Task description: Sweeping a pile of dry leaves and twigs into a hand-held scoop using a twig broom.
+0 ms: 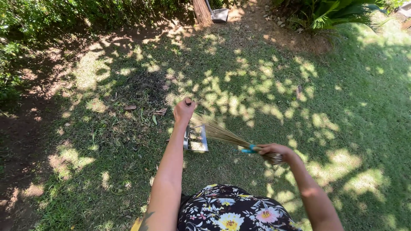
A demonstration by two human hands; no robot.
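Along the left edge of the frame runs a dark green hedge [25,25], with bare brown soil [17,141] in shade beneath it. Right of that the lawn [107,162] opens out, dappled with patches of sun, and a few dry brown leaves [129,107] lie on it left of centre.

Near the middle of the frame the left hand [184,110] is closed in a fist around the dark top of a handle, the arm stretched forward from the bottom of the frame. Just below and to the right of that fist sits a metal dustpan [198,139] on the grass, its tray holding a little plant litter; the handle seems to belong to it, though the join is hidden behind the wrist.

A bundle broom of pale straw [216,130] reaches from the right down to the mouth of the dustpan, its bristle tips touching or just over the tray. A blue band [249,149] binds the bundle close to the right hand [274,150], which is wrapped tight around the broom's thick end at centre right.

At the bottom centre shows a dark floral garment [231,209]. At the top centre another straw broom [202,12] stands beside a grey pan [219,15], well apart from the hands. In the upper right grows a palm-like plant [338,13] above sunlit grass.
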